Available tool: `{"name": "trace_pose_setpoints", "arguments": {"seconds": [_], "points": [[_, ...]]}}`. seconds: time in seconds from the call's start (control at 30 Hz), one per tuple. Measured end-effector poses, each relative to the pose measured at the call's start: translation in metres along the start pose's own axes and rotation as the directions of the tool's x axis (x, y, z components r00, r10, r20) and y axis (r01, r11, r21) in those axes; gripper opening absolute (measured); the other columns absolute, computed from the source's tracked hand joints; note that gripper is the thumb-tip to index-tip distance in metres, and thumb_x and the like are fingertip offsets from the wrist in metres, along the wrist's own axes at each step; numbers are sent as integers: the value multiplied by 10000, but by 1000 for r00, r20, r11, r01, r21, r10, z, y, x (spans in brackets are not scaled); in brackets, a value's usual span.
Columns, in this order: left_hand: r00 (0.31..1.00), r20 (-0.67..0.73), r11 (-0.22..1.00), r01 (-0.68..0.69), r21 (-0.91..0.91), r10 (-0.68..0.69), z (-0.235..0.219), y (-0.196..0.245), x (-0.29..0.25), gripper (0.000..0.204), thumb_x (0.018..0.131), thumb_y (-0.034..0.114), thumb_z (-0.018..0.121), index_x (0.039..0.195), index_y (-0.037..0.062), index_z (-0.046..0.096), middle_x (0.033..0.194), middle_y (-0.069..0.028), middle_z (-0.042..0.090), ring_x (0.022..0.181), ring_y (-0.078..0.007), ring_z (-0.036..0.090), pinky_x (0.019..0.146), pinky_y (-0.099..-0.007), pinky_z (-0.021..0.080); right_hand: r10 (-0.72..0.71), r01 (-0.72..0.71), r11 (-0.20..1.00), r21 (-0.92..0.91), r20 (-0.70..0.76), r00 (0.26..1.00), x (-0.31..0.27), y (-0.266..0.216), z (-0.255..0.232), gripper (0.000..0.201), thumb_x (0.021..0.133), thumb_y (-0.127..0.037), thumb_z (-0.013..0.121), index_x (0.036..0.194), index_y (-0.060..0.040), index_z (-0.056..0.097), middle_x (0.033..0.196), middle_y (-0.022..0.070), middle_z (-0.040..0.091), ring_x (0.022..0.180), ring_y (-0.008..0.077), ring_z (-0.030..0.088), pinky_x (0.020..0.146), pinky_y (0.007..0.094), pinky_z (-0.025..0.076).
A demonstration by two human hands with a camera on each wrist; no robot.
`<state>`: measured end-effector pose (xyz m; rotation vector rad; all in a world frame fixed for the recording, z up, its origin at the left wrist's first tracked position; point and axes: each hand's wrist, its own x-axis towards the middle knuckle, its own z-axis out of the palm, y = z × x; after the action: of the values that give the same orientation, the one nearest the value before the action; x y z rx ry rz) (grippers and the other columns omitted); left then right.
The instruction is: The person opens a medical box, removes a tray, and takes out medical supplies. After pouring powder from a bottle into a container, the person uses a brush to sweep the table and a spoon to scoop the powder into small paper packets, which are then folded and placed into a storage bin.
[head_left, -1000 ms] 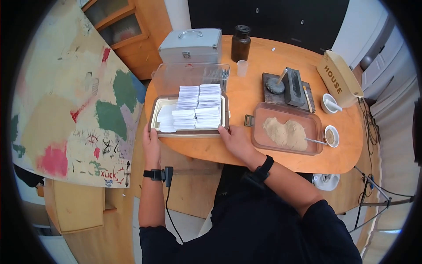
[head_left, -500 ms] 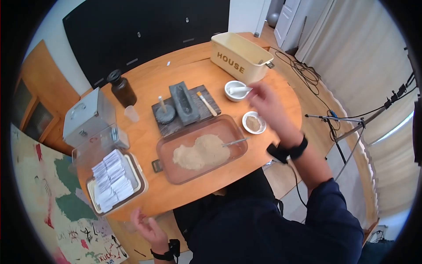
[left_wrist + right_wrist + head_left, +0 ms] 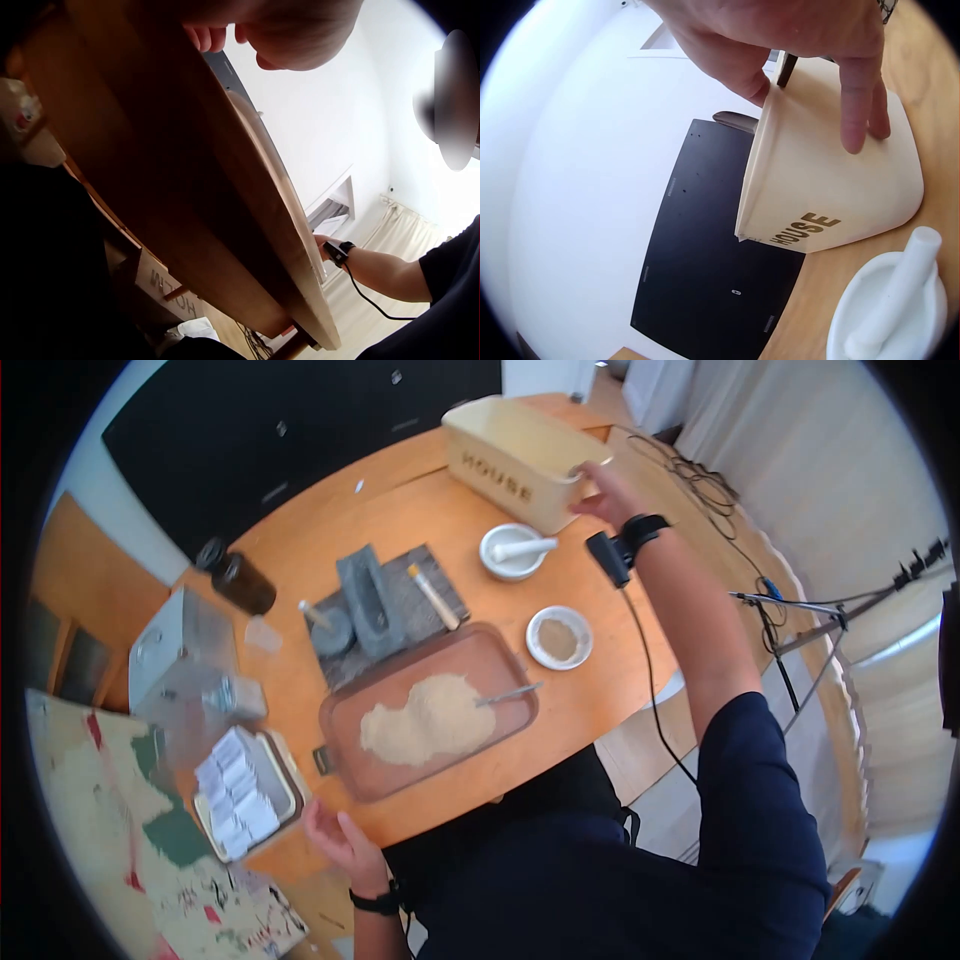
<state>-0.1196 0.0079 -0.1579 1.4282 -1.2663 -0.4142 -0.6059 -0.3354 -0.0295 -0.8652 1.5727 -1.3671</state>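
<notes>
Right wrist view, bin (image 3: 817, 169): right hand (image 3: 780, 30) fingers clamped at one end; lopsided pull could jolt mortar (image 3: 855, 300);
Left hand (image 3: 345, 848): fingers apart

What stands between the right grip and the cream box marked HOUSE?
Nothing visible: the right grip is touching the end of the cream box. The white mortar with its pestle stands beside the box, not between them.

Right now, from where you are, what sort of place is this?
Probably a home craft room or small studio: the wooden table holds a tray of tan powder and a mortar with its pestle, and a paint-daubed panel stands nearby.
</notes>
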Motion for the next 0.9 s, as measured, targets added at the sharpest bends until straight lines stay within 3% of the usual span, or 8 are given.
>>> {"name": "trace_pose_setpoints", "arguments": {"seconds": [0.07, 0.13, 0.17, 0.23, 0.33, 0.43, 0.67, 0.9], "points": [[998, -33, 998, 58, -28, -59, 3, 5, -1, 408, 993, 11, 492, 1383, -40, 383, 1354, -150, 469, 1189, -216, 492, 1006, -328, 401, 15, -22, 999, 39, 152, 988, 37, 13, -22, 490, 937, -227, 605, 1346, 4, 462, 1323, 208, 502, 1017, 404, 650, 818, 448, 619], [990, -42, 991, 134, -29, -135, -4, 3, -3, 413, 988, 11, 505, 1381, -41, 387, 1354, -148, 472, 1181, -210, 500, 1000, -327, 407, 35, -36, 999, 7, 131, 991, 58, 14, -26, 342, 948, -177, 577, 1224, 23, 541, 1154, 178, 585, 931, 365, 678, 777, 408, 631], [994, -45, 995, 96, -21, -97, -4, -4, -2, 412, 985, 13, 513, 1377, -36, 395, 1357, -145, 473, 1172, -204, 502, 992, -325, 412, 50, -50, 999, 2, 147, 988, 58, 15, -25, 342, 948, -177, 577, 1224, 23, 541, 1154, 178, 585, 931, 365, 678, 777, 408, 631], [997, -50, 997, 58, -41, -60, -2, -6, 0, 406, 974, 13, 528, 1361, -24, 414, 1365, -136, 472, 1156, -199, 504, 977, -318, 416, 97, -99, 994, -53, -25, 995, 58, 0, -32, 346, 968, -138, 513, 1258, 51, 519, 1239, 203, 551, 964, 402, 669, 761, 433, 627], [994, -56, 995, 91, -32, -93, -2, -6, -3, 404, 968, -2, 520, 1358, -16, 415, 1369, -132, 466, 1163, -197, 496, 979, -314, 409, 79, -77, 995, -61, 30, 996, 52, -5, -64, 286, 951, -62, 479, 1193, 54, 579, 1164, 185, 611, 968, 373, 669, 743, 418, 625], [989, -37, 989, 138, -59, -140, -3, -9, -2, 405, 964, -13, 510, 1357, -12, 414, 1383, -129, 453, 1169, -195, 485, 986, -313, 401, 45, -49, 996, -72, -66, 997, 23, -21, -77, 298, 952, -29, 475, 1215, 54, 589, 1195, 185, 636, 998, 371, 682, 778, 444, 629], [995, -34, 992, 88, -96, -91, -8, -7, -2, 413, 960, -12, 500, 1362, -11, 408, 1401, -138, 436, 1211, -211, 465, 998, -323, 388, -29, -24, 963, -268, -190, 981, -13, -56, -132, 268, 929, -111, 560, 1121, 64, 625, 991, 206, 679, 816, 337, 719, 738, 425, 625], [993, 61, 992, -92, -89, 98, -11, 69, 14, 439, 938, -11, 492, 1369, -10, 406, 1397, -161, 445, 1264, -253, 457, 1035, -367, 382, -123, 62, 924, -378, -141, 982, -117, -124, -170, 256, 862, -123, 606, 1017, 77, 568, 904, 176, 651, 703, 295, 716, 595, 361, 624]]}}
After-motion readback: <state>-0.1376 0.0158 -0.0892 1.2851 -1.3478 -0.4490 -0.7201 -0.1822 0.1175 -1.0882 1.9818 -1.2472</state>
